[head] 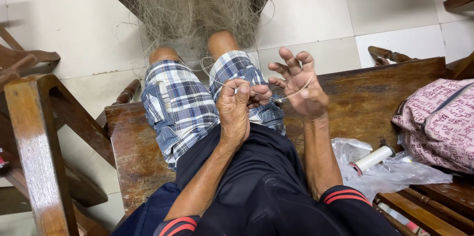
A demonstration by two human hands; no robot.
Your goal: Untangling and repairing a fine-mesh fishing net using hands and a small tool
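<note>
Pale line (291, 95) pinched in closed left hand (236, 110), looped over spread-fingered right hand (300, 88), net (197, 4) beyond

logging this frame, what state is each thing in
left hand: closed, pinching the line
right hand: fingers spread, line looped across them
line: stretched between the hands
net: bunched and hanging past the knees
spool: lying on the plastic bag
pink bag: lying on the bench
</note>
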